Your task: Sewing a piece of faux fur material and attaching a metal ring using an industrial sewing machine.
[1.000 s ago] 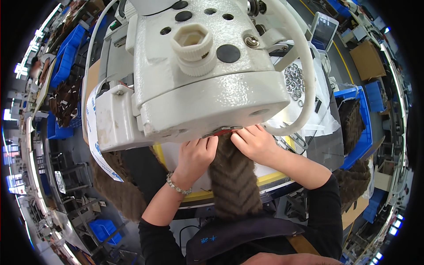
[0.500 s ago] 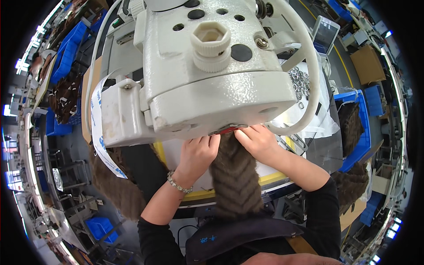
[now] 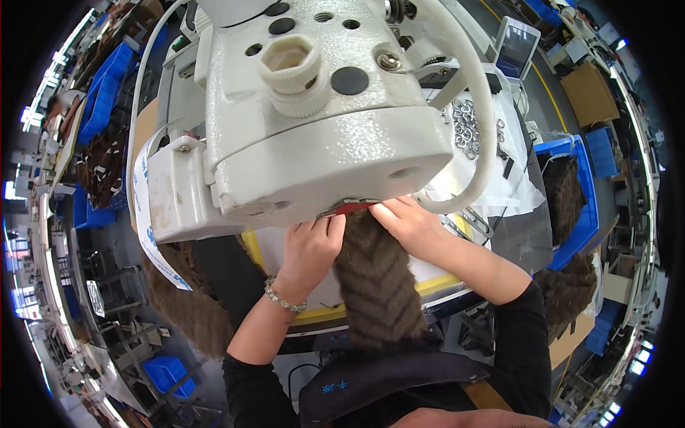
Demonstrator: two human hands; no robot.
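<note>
A brown fur strip with a chevron pattern hangs over the table's near edge, and its far end runs under a big white sewing machine head. At the strip's left edge, my left hand has its fingers curled and closed on the fur. My right hand grips the opposite edge, close below the machine head. The machine hides the fingertips of both hands and the spot where the fur passes beneath it. A red piece shows at the machine's lower edge, between my hands.
More brown fur drapes at the table's left side. Metal rings lie on white sheeting at the right. A blue bin holding fur stands further right. A white cable loops down beside the machine head.
The machine head appears shifted slightly left as the view moves, uncovering more metal rings. Both hands keep their places on the fur strip, which has barely moved.
</note>
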